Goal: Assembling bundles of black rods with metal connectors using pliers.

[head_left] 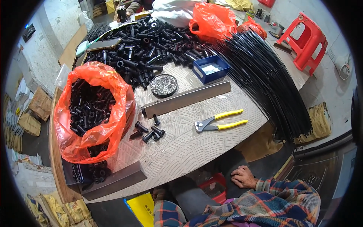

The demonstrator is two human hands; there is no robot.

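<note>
My right hand (pixel 244 177) rests on my dark trouser leg below the table's edge, fingers lying over it and holding nothing. My left hand (pixel 160 193) is low beside the table edge, in shadow, its fingers hard to make out. Nearest on the tabletop (pixel 189 145) lie end-cutting pliers (pixel 211 124) with yellow handles, jaws toward the left. Left of them several loose black collared tube pieces (pixel 146 132) lie or stand. Behind is a metal bar (pixel 189 99), near a round black dish (pixel 163 84) of small shiny metal bits and a blue box (pixel 211 69) holding thin pale pieces.
A red plastic bag (pixel 124 102) full of black pieces stands left. Behind lies a large heap of them (pixel 151 45) with a phone (pixel 104 44). Long black rods (pixel 272 75) overhang the right edge. Another person's hand (pixel 127 15) is at the far side. A red stool (pixel 304 43) stands right.
</note>
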